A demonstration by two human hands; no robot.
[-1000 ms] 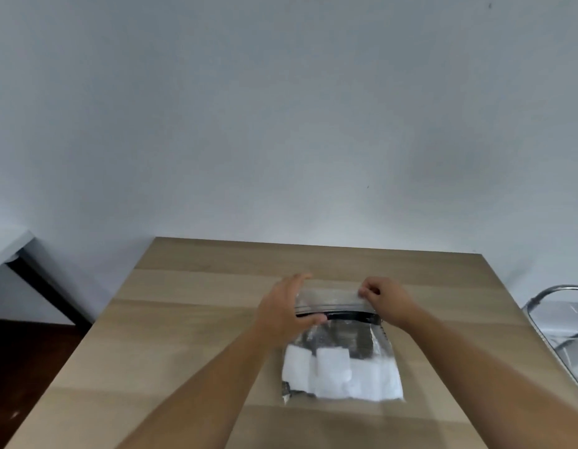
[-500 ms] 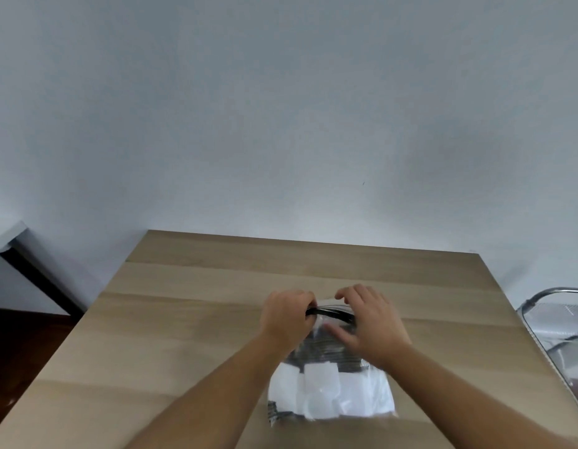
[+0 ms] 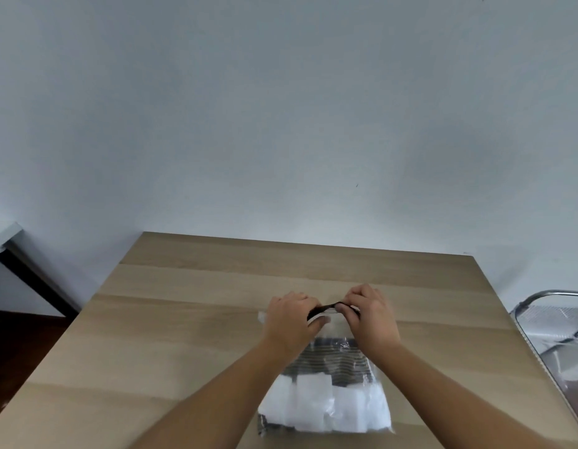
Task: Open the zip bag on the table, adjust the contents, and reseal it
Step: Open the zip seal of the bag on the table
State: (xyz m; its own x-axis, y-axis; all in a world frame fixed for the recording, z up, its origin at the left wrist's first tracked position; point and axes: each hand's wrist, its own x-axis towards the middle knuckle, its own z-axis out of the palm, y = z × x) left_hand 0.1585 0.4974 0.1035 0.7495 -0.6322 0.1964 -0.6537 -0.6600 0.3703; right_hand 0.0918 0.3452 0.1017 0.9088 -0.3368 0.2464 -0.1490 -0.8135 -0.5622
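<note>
Head view: the zip bag [image 3: 326, 396] lies flat on the table [image 3: 184, 319], toward its near edge, white folded pieces and striped fabric inside. I see my left hand [image 3: 289, 322] and right hand [image 3: 370, 315] side by side at the bag's far end, both pinching its dark zip strip [image 3: 323, 309].

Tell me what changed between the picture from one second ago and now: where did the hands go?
The left hand and right hand, which gripped the two ends of the bag's top edge, came together at its middle and now pinch the dark zip strip, which bows upward. The zip bag stays flat on the table with its white and striped contents inside.
</note>
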